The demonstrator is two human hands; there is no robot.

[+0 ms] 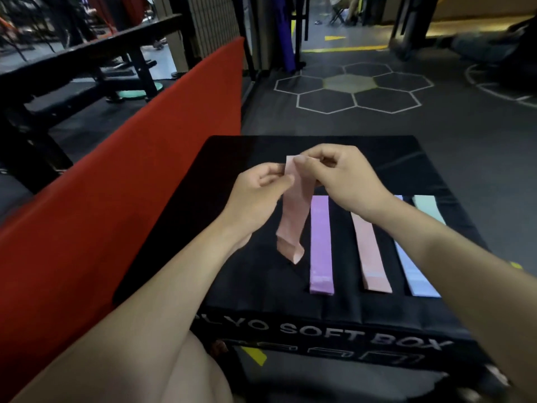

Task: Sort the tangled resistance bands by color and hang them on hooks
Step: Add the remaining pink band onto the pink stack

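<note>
A pink resistance band (293, 219) hangs in the air above the black soft box (250, 271), its lower end twisted. My left hand (257, 193) pinches its top edge from the left, and my right hand (343, 178) pinches the same top end from the right. Flat on the box lie a purple band (321, 245), a second pink band (370, 254), a light blue band (415, 274) and a mint green band (428, 207), side by side. My right forearm covers part of the blue and pink bands. No hooks are in view.
A red padded bench or mat (122, 193) runs along the left of the box. Black gym frames and benches (87, 71) stand at the far left. Grey floor with hexagon markings (351, 88) lies beyond the box.
</note>
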